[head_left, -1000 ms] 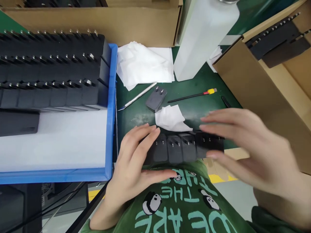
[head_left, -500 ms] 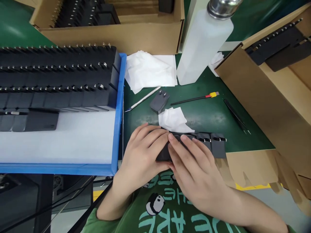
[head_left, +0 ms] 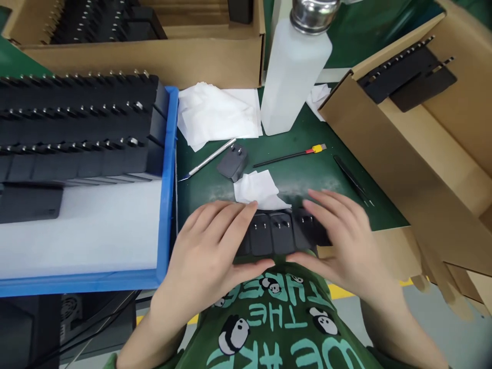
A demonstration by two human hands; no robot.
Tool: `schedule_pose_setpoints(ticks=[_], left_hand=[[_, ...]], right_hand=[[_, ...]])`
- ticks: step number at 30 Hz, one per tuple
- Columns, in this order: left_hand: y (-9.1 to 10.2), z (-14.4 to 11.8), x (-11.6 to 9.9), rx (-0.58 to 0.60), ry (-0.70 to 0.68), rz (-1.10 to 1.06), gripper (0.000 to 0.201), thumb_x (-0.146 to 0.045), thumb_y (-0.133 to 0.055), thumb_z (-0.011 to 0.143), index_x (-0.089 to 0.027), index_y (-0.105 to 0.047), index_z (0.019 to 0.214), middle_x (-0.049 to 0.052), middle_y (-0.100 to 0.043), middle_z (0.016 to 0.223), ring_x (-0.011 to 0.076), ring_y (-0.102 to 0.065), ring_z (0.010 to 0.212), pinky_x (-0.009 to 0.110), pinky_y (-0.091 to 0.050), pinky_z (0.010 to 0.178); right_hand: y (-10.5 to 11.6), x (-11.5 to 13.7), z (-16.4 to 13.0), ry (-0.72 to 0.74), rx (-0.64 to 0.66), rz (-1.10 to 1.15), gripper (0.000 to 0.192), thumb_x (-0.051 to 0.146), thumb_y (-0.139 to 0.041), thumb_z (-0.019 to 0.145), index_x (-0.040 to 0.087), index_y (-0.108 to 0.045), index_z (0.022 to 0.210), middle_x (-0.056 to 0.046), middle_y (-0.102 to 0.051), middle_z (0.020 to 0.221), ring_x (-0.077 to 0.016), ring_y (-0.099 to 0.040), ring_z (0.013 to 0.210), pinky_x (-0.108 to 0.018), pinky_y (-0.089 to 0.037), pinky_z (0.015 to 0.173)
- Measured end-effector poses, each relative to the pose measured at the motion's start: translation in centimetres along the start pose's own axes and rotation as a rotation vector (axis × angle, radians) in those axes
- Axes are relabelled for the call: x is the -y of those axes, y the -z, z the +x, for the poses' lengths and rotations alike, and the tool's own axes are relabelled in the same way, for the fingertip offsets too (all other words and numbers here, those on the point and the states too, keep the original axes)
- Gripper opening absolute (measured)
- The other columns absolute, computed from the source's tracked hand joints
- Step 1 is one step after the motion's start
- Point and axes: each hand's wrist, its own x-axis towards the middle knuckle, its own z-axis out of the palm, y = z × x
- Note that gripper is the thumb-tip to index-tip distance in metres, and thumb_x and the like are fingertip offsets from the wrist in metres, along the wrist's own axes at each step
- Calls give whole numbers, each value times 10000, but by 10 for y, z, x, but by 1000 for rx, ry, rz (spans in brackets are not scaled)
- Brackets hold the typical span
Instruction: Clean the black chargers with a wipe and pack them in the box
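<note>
Adapters (head_left: 261, 240) in the head view line the bench (head_left: 300, 177) edge, outside the blue tray (head_left: 167, 179); your left fingers (head_left: 236, 225) and right fingers (head_left: 323, 216) curve around the line's ends, grip unclear. Three long rows already fill your tray's back; the front row is shorter.

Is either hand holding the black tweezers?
No, the black tweezers lie on the green tabletop, while the left hand and right hand are at the row of black adapters.
</note>
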Motion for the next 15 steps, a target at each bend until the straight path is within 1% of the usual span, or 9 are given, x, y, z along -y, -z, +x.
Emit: schedule_pose_setpoints(ticks=[1, 3, 5, 7, 9, 11, 13, 14, 15], left_hand=[[-1, 1, -1, 12, -14, 25, 702, -565, -712, 844, -56, -580, 1309, 168, -717, 1157, 339, -654, 1053, 465, -519, 906], [-3, 3, -2, 36, -51, 83, 678, -564, -697, 857, -58, -588, 1295, 158, -729, 1129, 323, -676, 988, 438, -540, 810], [-7, 4, 0, 54, -82, 137, 628, -552, -681, 870, -71, -606, 1267, 152, -738, 1104, 314, -691, 925, 415, -537, 716], [-11, 4, 3, 52, -105, 142, 589, -555, -666, 871, -90, -629, 1230, 153, -745, 1064, 316, -696, 858, 400, -513, 638], [-14, 4, 7, 36, -122, 107, 557, -558, -663, 854, -115, -651, 1192, 155, -751, 1014, 325, -694, 806, 393, -491, 604], [-16, 1, 10, 9, -122, 35, 529, -552, -693, 820, -157, -667, 1170, 147, -757, 979, 323, -692, 785, 386, -492, 620], [-15, -3, 10, -56, -58, -89, 533, -518, -774, 756, -209, -673, 1178, 117, -760, 971, 305, -692, 794, 376, -509, 676], [-14, -6, 9, -128, 16, -172, 555, -486, -826, 710, -232, -677, 1180, 96, -757, 979, 290, -690, 811, 369, -517, 715], [-12, -8, 7, -234, 122, -274, 582, -442, -874, 663, -247, -683, 1176, 75, -751, 995, 273, -687, 840, 359, -522, 762]], right_hand=[[-4, 1, 5, 53, 34, -41, 788, 653, -683, 831, 154, -486, 1409, -208, -587, 1364, -381, -540, 1241, -539, -489, 975], [-11, 2, 14, 122, 59, -78, 755, 700, -635, 836, 177, -551, 1375, -186, -615, 1309, -342, -564, 1104, -490, -517, 885], [-17, 2, 19, 164, 39, -93, 712, 716, -628, 826, 175, -622, 1289, -171, -657, 1218, -309, -548, 992, -455, -522, 812], [-20, -1, 22, 204, -1, -85, 710, 724, -632, 817, 143, -656, 1224, -161, -691, 1114, -285, -524, 924, -430, -518, 767], [-21, -4, 23, 240, -35, -61, 699, 702, -654, 816, 116, -664, 1196, -145, -711, 1031, -264, -514, 880, -407, -515, 745], [-20, -8, 22, 259, -60, -29, 676, 667, -679, 822, 114, -657, 1210, -130, -725, 1008, -251, -523, 864, -395, -517, 748], [-17, -9, 20, 229, -97, 42, 659, 630, -713, 817, 145, -639, 1256, -116, -732, 1018, -243, -555, 862, -390, -517, 764], [-17, -10, 18, 183, -130, 114, 660, 622, -733, 803, 170, -633, 1272, -108, -732, 1020, -241, -579, 866, -391, -517, 779], [-17, -9, 17, 109, -182, 222, 664, 623, -751, 784, 195, -630, 1278, -102, -730, 1031, -242, -605, 879, -393, -518, 796]])
